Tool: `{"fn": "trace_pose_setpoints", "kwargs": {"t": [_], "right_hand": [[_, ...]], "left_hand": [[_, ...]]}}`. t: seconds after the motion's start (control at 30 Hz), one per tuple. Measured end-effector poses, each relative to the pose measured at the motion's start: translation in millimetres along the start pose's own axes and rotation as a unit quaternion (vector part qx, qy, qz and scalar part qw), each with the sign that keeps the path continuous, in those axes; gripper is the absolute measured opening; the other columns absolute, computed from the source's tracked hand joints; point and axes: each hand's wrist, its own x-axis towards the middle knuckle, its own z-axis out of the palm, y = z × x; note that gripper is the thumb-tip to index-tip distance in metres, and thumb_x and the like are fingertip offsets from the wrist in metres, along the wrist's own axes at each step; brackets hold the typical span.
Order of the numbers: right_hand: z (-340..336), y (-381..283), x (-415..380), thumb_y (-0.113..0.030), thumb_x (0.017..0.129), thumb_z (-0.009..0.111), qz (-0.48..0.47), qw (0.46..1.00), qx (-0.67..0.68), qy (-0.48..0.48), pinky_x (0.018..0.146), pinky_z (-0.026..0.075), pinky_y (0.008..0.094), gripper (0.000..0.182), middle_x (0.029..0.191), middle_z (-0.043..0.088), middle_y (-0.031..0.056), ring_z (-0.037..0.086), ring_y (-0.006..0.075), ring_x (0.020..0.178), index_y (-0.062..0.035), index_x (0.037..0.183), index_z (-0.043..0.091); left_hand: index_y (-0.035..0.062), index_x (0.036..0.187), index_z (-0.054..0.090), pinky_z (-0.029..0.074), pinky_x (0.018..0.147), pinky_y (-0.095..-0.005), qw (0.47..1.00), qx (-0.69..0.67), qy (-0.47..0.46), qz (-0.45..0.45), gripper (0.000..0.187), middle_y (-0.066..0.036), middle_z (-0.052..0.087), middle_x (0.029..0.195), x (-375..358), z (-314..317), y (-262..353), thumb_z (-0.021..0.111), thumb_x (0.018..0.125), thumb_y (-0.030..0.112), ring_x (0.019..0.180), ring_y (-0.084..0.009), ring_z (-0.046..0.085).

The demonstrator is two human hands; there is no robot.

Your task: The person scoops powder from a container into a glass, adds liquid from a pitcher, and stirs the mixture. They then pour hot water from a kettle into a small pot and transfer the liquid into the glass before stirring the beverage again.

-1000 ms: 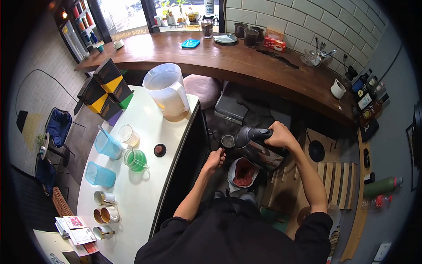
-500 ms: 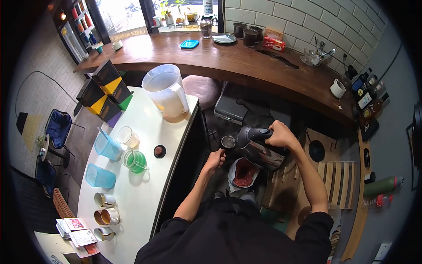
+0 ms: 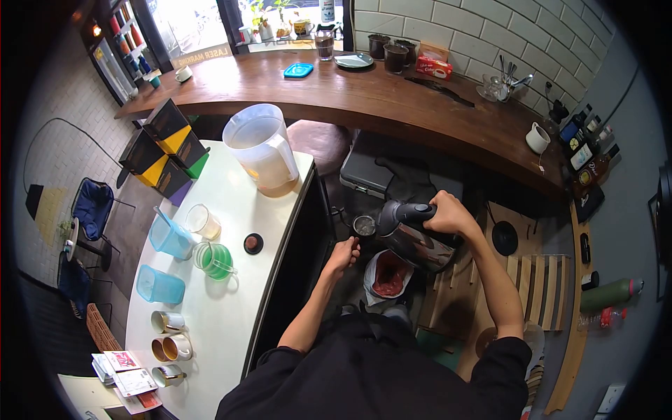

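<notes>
Grips a tilted kettle [image 3: 420,250] by its handle in the right hand [image 3: 446,213], closed round it. Holds a small round vessel [image 3: 364,225] in the left hand [image 3: 343,253], closed on its handle, just beside the kettle's upper end. Keeps both off the right edge of the white counter [image 3: 231,315], near an open white bag [image 3: 378,301]. Shows on that counter a large jug [image 3: 260,147] at the far right corner, dark boxes [image 3: 168,122] at the far left corner, mugs [image 3: 168,322] along the left edge. Has beyond it a wooden counter [image 3: 315,87], with a white cup [image 3: 537,138] near its right end; farther back, a tiled wall [image 3: 462,24] and a window [image 3: 192,24].
</notes>
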Motion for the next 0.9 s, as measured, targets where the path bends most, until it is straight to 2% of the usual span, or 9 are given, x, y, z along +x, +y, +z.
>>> {"fn": "trace_pose_setpoints", "kwargs": {"t": [0.37, 0.63, 0.9], "right_hand": [[-1.1, 3.1, -3.8, -0.018, 0.055, 0.077, -0.002, 0.999, 0.003, 0.032, 0.082, 0.054, 0.0394, 0.040, 0.093, 0.069, 0.0274, 0.069, 0.0382, 0.094, 0.0070, 0.085, 0.070], [0.7, 6.1, -1.3, -0.016, 0.054, 0.075, -0.017, 1.000, 0.007, 0.019, 0.071, 0.054, 0.0389, 0.032, 0.075, 0.068, 0.0254, 0.071, 0.0357, 0.078, 0.0064, 0.076, 0.069], [1.8, 6.6, 0.4, -0.016, 0.053, 0.075, -0.020, 1.000, 0.008, 0.014, 0.069, 0.054, 0.0388, 0.031, 0.072, 0.067, 0.0253, 0.071, 0.0351, 0.075, 0.0064, 0.074, 0.068]], "left_hand": [[0.0131, 0.087, 0.055, 0.028, 0.047, -0.0226, 1.000, 0.000, -0.007, 0.000, 0.038, 0.009, 0.047, 0.063, 2.7, 1.8, 0.6, 0.037, 0.107, 0.039, 0.051, -0.0032, 0.037], [0.0130, 0.088, 0.055, 0.028, 0.047, -0.0226, 1.000, 0.001, -0.006, -0.008, 0.038, 0.009, 0.047, 0.063, 4.5, 2.3, 2.0, 0.037, 0.107, 0.040, 0.051, -0.0032, 0.037], [0.0131, 0.088, 0.056, 0.028, 0.047, -0.0222, 1.000, 0.000, -0.005, -0.007, 0.037, 0.009, 0.047, 0.063, 4.6, 3.5, 4.6, 0.037, 0.107, 0.040, 0.051, -0.0034, 0.037]]}}
